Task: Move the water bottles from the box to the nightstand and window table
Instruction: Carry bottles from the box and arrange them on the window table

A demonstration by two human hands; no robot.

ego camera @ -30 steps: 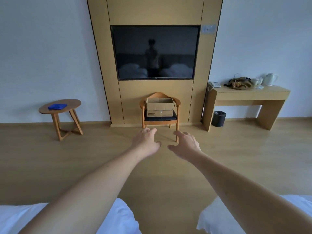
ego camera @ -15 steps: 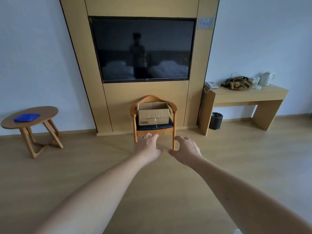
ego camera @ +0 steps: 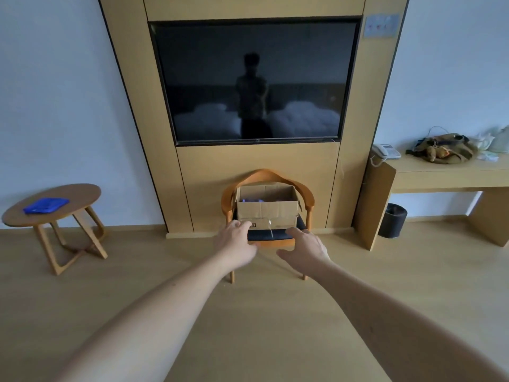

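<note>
Hands: left hand (ego camera: 236, 242) and right hand (ego camera: 304, 247) reaching forward, fingers relaxed, holding nothing.
Change: box (ego camera: 267, 206) drawing nearer; bottle pickup coming up.

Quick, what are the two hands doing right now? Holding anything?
Left hand: open, holding nothing, stretched toward the cardboard box.
Right hand: open, holding nothing, stretched toward the same box.

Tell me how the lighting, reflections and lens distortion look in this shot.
Head view: dim, even light with soft shadows; the dark TV mirrors a standing person and white bedding; the wide lens bows the wall panel's edges and stretches both forearms; the box interior is murky.
</note>
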